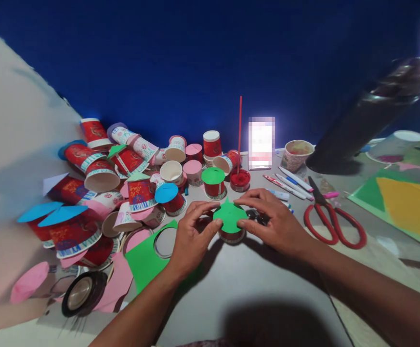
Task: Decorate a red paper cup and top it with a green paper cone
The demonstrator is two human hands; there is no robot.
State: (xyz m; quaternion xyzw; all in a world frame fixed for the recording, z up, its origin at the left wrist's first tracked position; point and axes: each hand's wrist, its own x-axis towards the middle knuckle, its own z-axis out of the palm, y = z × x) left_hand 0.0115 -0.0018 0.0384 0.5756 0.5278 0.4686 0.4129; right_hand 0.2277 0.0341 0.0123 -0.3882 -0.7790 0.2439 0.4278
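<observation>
A green paper disc (230,219) with a small point at its far edge lies on top of an upturned paper cup (232,236), and most of that cup is hidden beneath it. From the left, my left hand (195,231) grips the disc's edge between thumb and fingers. Opposite it, my right hand (273,219) grips the other edge the same way. Just beyond stand a red cup with a green top (213,182) and a small pot of red paint or glue (240,180) with a red stick (240,130) upright in it.
Many decorated paper cups (99,176) are heaped at the left. Green paper (141,255) with a round hole lies by my left forearm. Red-handled scissors (334,224), several markers (289,185), a lit screen (261,142) and a dark cylinder (361,123) are farther right.
</observation>
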